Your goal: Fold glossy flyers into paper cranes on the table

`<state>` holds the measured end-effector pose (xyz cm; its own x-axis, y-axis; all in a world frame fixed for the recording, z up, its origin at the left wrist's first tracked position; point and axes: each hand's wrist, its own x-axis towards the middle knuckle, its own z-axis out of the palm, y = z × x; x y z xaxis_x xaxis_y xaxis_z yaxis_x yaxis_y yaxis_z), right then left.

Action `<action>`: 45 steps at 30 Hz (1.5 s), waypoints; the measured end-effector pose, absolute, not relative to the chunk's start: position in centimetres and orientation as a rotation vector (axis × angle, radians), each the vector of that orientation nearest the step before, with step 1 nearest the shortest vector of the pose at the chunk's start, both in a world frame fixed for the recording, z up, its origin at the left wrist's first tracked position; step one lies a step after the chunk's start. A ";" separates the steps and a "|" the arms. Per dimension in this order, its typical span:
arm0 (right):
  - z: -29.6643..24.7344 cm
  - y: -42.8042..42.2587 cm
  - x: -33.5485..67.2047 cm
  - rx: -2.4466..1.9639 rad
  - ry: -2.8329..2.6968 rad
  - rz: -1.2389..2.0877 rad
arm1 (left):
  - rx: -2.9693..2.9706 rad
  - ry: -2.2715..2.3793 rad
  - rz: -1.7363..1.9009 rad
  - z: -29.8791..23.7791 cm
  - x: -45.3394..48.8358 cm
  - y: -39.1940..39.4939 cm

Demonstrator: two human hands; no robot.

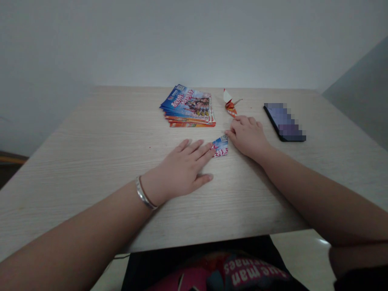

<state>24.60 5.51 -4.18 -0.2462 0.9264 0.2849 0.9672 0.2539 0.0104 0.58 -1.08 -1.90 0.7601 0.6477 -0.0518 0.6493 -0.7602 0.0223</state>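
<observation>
Head: crane (230, 107), phone (285, 122) near right hand (247, 135).

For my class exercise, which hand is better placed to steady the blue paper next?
Probably the left hand: its fingertips rest on the blue paper, while the right hand sits beside the paper's right edge.

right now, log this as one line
left hand: on folded paper | right hand: beside it | origami figure: beyond right hand
</observation>
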 end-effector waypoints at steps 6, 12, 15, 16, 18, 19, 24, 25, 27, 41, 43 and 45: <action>-4.2 5.9 24.8 -1.800 -2.262 -0.251 | 2.934 1.039 -0.063 -1.7 0.6 -1.1; -3.5 5.8 25.3 -1.488 -2.242 -0.002 | 2.997 1.040 0.051 -1.8 0.5 -0.9; -3.3 5.2 24.9 -1.195 -2.373 0.121 | 3.016 1.057 0.065 -1.6 0.6 -0.8; -3.3 5.0 24.6 -1.174 -2.411 0.154 | 3.015 1.060 0.064 -1.6 0.7 -0.8; -3.3 4.4 23.9 -1.237 -2.481 0.150 | 3.011 1.056 0.065 -1.5 0.8 -0.9; -3.3 4.1 23.6 -1.296 -2.492 0.107 | 3.011 1.050 0.070 -1.6 0.8 -0.9; -3.3 3.2 22.8 -1.468 -2.516 -0.117 | 3.006 1.032 0.071 -1.6 0.9 -0.9; -3.3 3.3 22.9 -1.487 -2.511 -0.142 | 3.002 1.027 0.067 -1.6 0.9 -0.9; -3.2 3.7 23.2 -1.550 -2.486 -0.181 | 2.992 1.022 0.060 -1.6 0.9 -0.9; -3.4 4.3 24.4 -1.373 -2.370 0.135 | 2.945 1.208 0.186 -0.7 1.0 0.8; -3.3 3.8 24.0 -1.315 -2.379 0.154 | 2.935 1.286 0.226 -0.7 1.0 0.8; -3.2 3.5 23.8 -1.269 -2.370 0.168 | 2.946 1.328 0.273 -0.8 0.9 0.8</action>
<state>23.82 3.48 -3.22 -0.4793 0.8151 0.3254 0.7612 0.5707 -0.3081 0.92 0.80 -0.83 0.6514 0.7335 0.1942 0.7505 -0.6604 -0.0229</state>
